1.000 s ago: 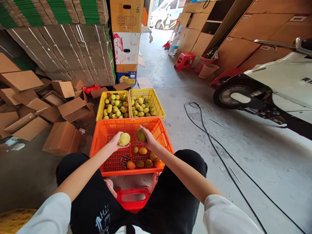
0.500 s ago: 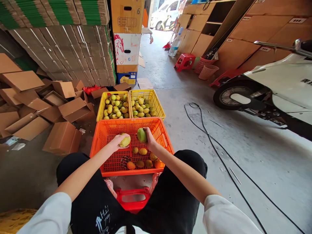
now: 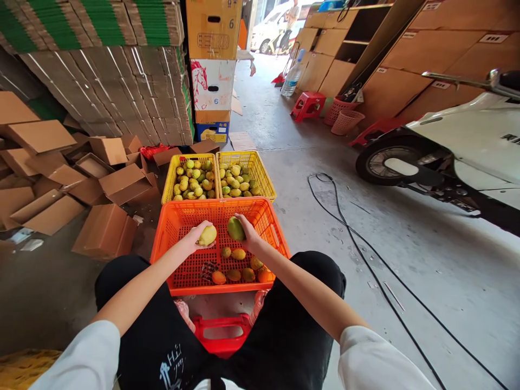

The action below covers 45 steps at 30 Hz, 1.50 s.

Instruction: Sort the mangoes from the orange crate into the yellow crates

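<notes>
My left hand (image 3: pixel 200 236) is closed around a pale yellow oval fruit (image 3: pixel 208 235), which looks like a mango. A green oval fruit (image 3: pixel 235 229) of similar shape is gripped by my right hand (image 3: pixel 248 234). Both hands are above an orange plastic crate (image 3: pixel 160 238) in front of my knees. In its near right part lie several smaller yellow, brown and orange fruits (image 3: pixel 238 254). A small clear, crumpled-looking item (image 3: pixel 208 270) is beside them. Just beyond stand two yellow crates (image 3: pixel 266 176) filled with yellow-green fruits (image 3: pixel 195 181).
Opened cardboard boxes (image 3: pixel 103 230) are heaped at left, before tall stacks of flattened cartons (image 3: pixel 109 92). A white scooter (image 3: pixel 459 141) stands at right. Black cable (image 3: pixel 345 222) loops over the floor. Between my feet is a red plastic stool (image 3: pixel 223 344). A person (image 3: pixel 291 19) is outside the doorway.
Both hands keep their fruits over the orange crate, with small shifts of the fingers and fruits. A person has come into sight in the far doorway.
</notes>
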Motion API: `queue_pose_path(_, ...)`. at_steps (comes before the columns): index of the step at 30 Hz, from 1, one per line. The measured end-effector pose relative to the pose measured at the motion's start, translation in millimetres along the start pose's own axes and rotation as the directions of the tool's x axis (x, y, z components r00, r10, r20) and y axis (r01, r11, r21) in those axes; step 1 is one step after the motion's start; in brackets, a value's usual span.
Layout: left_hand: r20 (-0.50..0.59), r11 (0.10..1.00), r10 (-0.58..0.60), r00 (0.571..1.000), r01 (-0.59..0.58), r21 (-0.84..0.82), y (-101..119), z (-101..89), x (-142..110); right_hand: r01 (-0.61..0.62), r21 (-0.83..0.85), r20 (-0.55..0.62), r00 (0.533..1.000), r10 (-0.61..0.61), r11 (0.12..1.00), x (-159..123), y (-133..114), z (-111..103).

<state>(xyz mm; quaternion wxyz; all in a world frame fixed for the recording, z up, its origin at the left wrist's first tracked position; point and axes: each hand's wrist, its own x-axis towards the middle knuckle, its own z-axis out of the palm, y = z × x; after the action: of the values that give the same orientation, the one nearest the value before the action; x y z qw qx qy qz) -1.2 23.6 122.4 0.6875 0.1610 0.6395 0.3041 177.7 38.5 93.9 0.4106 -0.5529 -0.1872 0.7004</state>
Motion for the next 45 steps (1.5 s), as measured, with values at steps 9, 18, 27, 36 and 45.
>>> queue_pose_path(9,0.05,0.994,-0.091,0.995,0.094,-0.061,5.5,-0.7,-1.2,0.0,-0.01,0.024,1.0,0.0,1.0,3.2,4.0,-3.3)
queue_pose_path(18,0.065,0.998,-0.044,0.997,0.048,-0.05,2.7,-1.2,2.1,-0.076,-0.06,-0.014,0.997,0.076,0.995,-0.8,0.4,-1.2)
queue_pose_path(27,0.059,0.994,0.085,0.995,-0.08,-0.078,0.3,-0.6,0.6,0.02,-0.067,0.203,0.979,-0.006,0.998,-13.2,1.5,5.5)
queue_pose_path(36,0.051,0.988,0.019,0.999,-0.01,-0.156,4.5,-2.4,3.2,-0.073,0.077,0.04,0.997,0.07,0.994,-10.5,-4.0,2.0)
queue_pose_path(45,0.013,0.967,-0.059,0.998,0.06,-0.247,6.2,-4.2,6.4,-0.115,0.011,0.063,0.991,0.115,0.993,-12.4,-6.8,3.7)
